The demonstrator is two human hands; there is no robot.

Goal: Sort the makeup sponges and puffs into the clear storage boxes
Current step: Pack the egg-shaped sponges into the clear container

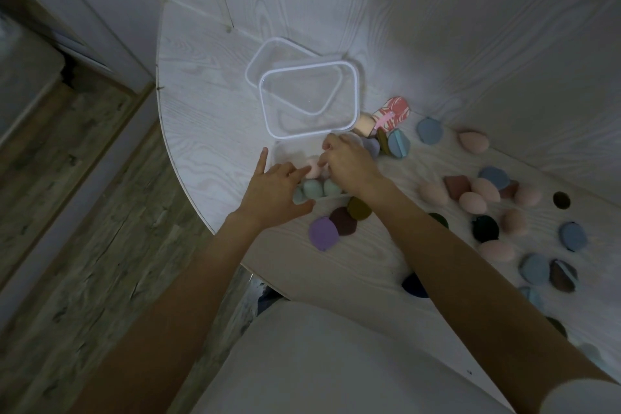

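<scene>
On the white counter (208, 131), near its curved edge, you are reaching both hands into a small clear box (280, 153). Your right hand (347, 166) is pinching a pale pink sponge (314, 169) with curled fingers. Your left hand (274, 193) is lying open, its fingers spread, touching the same sponge. Three mint green sponges (311, 188) are sitting in the box's near row. A bigger clear box (309, 101) is lying behind it. A purple puff (323, 232) is lying just beside your arms, and more pink sponges (472, 201) are lying scattered farther right.
</scene>
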